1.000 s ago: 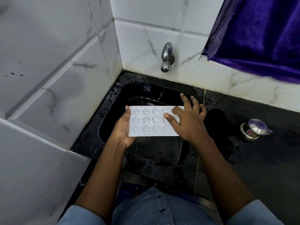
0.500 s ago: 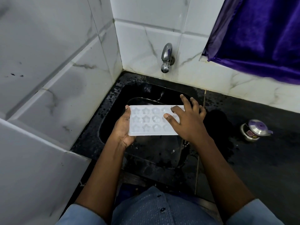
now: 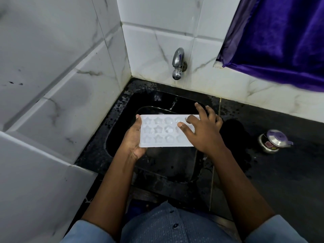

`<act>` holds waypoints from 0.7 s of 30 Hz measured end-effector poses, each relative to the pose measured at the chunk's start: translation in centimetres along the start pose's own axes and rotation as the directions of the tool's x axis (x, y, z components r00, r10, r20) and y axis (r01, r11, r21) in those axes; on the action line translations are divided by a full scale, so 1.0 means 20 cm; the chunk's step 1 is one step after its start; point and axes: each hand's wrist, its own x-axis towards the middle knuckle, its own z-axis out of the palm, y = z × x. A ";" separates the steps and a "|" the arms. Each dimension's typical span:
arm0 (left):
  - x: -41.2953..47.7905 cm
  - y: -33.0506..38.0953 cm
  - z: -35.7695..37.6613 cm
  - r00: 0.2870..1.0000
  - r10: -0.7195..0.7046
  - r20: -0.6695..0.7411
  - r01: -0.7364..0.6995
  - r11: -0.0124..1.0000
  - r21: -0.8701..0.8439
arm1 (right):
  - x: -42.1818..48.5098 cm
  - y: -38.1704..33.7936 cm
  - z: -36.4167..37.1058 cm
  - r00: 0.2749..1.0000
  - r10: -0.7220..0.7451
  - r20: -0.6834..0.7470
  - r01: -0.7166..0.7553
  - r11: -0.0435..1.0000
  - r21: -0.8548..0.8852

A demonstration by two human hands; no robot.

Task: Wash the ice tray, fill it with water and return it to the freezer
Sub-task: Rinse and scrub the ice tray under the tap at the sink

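Observation:
A white ice tray (image 3: 161, 132) with star-shaped and round cells is held level over the black sink (image 3: 121, 120). My left hand (image 3: 134, 139) grips its left end, thumb on the top edge and palm underneath. My right hand (image 3: 203, 130) lies over the tray's right end with fingers spread, thumb and forefinger pressing into the cells. The right part of the tray is hidden under that hand. A chrome tap (image 3: 178, 64) sticks out of the back wall above the sink; no water runs from it.
White marble-look tiles close in the left side and back. A wet black counter (image 3: 280, 172) stretches to the right, with a small steel lidded pot (image 3: 273, 141) on it. A purple curtain (image 3: 280, 35) hangs at the upper right.
The tray and both hands have hardly moved; the tray sits very slightly higher and my right fingers have shifted a little over the cells.

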 end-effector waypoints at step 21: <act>-0.03 -0.01 -0.01 0.998 0.039 -0.049 -0.037 0.998 0.054 | 0.02 -0.14 0.00 0.993 -0.073 0.097 0.084 0.989 -0.119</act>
